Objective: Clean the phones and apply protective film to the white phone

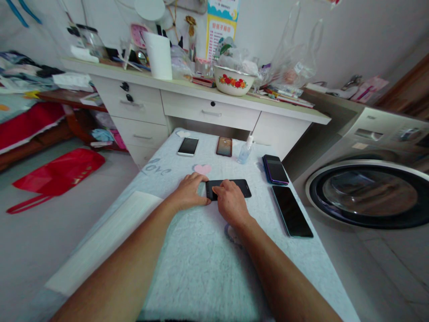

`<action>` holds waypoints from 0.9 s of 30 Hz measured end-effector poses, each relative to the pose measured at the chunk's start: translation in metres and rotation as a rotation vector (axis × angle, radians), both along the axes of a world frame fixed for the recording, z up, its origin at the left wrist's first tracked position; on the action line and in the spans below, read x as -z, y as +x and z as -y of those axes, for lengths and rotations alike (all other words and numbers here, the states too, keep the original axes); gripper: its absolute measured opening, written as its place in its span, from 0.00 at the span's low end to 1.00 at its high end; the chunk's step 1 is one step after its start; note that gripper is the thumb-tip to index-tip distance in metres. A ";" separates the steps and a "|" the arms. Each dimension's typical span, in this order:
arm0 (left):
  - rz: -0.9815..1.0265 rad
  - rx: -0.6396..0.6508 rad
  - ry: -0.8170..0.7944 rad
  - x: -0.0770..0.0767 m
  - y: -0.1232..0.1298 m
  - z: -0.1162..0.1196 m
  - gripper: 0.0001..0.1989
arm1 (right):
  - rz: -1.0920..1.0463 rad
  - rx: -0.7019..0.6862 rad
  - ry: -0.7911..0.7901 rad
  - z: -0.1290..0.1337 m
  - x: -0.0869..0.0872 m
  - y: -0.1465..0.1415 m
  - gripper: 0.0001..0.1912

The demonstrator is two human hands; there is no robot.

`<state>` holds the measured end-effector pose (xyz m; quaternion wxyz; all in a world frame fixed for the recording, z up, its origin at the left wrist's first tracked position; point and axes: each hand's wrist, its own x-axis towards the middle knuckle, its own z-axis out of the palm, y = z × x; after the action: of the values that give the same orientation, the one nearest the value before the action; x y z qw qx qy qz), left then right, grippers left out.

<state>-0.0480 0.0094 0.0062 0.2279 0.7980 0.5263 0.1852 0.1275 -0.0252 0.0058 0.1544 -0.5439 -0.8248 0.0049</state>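
Observation:
A black phone [241,186] lies sideways, screen up, on the pale blue tablecloth [197,264]. My left hand [191,192] holds its left end between thumb and fingers. My right hand [231,201] is closed over the phone's screen, its index finger bent toward the left part; whether it pinches anything is hidden. A white-framed phone [188,146] and a brownish phone or case [224,146] lie farther back. Beside them a clear spray bottle [246,150] stands upright. Toward the right edge are a purple-edged phone [276,169] and a larger dark phone [292,211].
A white strip [107,239] lies along the table's left side. Behind stands a white desk [134,100] with a flowered bowl [233,81] and a paper roll [158,57]. On the right is a washing machine [378,134]; a red bag [63,174] lies on the floor at left.

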 end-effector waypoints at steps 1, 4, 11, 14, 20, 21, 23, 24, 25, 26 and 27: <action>0.001 0.002 0.002 0.000 0.000 0.000 0.30 | -0.001 -0.001 -0.001 0.000 0.000 0.000 0.16; 0.003 0.007 0.011 0.002 0.000 -0.001 0.30 | -0.005 0.004 -0.011 0.000 -0.001 0.000 0.16; 0.005 0.002 0.014 0.002 -0.001 -0.001 0.30 | -0.001 0.002 -0.006 0.000 -0.003 0.000 0.16; 0.008 0.004 0.008 0.000 0.000 0.000 0.31 | 0.004 0.002 -0.014 0.000 -0.003 -0.001 0.15; -0.003 -0.003 0.015 0.002 0.000 -0.001 0.31 | 0.000 -0.061 -0.022 0.001 -0.004 -0.006 0.13; -0.005 -0.003 0.019 0.003 -0.001 -0.002 0.31 | -0.002 -0.074 -0.020 0.002 -0.004 -0.007 0.13; -0.002 -0.003 0.025 0.005 -0.001 -0.002 0.31 | -0.003 -0.095 -0.016 0.003 -0.005 -0.008 0.13; 0.002 -0.004 0.028 0.006 -0.001 -0.002 0.30 | -0.002 -0.098 -0.015 0.004 -0.005 -0.009 0.13; 0.005 -0.005 0.031 0.006 -0.001 -0.002 0.30 | -0.001 -0.099 -0.015 0.004 -0.005 -0.009 0.13; 0.006 -0.006 0.033 0.007 -0.001 -0.003 0.30 | -0.001 -0.101 -0.017 0.004 -0.004 -0.009 0.13; 0.006 -0.007 0.032 0.007 -0.001 -0.003 0.30 | -0.003 -0.101 -0.016 0.004 -0.004 -0.009 0.13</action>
<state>-0.0489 0.0120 -0.0006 0.2160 0.7992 0.5251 0.1970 0.1180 -0.0296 0.0098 0.1510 -0.5030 -0.8508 0.0202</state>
